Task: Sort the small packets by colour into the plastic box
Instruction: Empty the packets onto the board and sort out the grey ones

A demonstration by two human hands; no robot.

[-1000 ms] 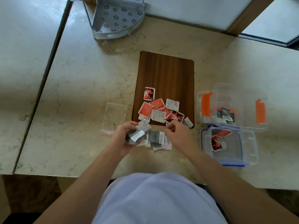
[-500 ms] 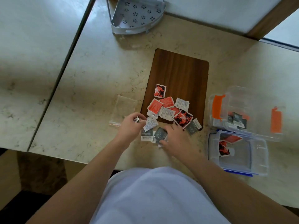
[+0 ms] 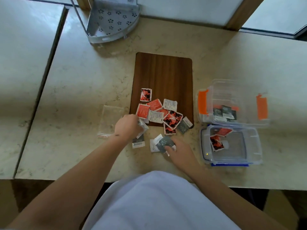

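Several red and white packets (image 3: pixel 156 110) lie heaped at the near end of a wooden board (image 3: pixel 163 73). My left hand (image 3: pixel 127 126) is closed around a few grey and white packets (image 3: pixel 142 126) at the board's near left corner. My right hand (image 3: pixel 179 151) pinches a grey packet (image 3: pixel 165 142) on the counter, on top of a white one. Another grey packet (image 3: pixel 138 141) lies between my hands. A clear box with orange clips (image 3: pixel 232 90) holds grey packets (image 3: pixel 223 112). The blue-edged box (image 3: pixel 252 146) in front of it holds red packets (image 3: pixel 217 140).
An empty clear bag (image 3: pixel 111 120) lies left of the board. A grey perforated corner shelf (image 3: pixel 113 19) stands at the back. A seam (image 3: pixel 41 90) splits the marble counter on the left. One grey packet (image 3: pixel 184 125) rests at the board's near right corner.
My right hand has come down onto the grey packets near the counter's front edge and taken hold of one. My left hand moved slightly toward the board with its packets. The camera tilted.
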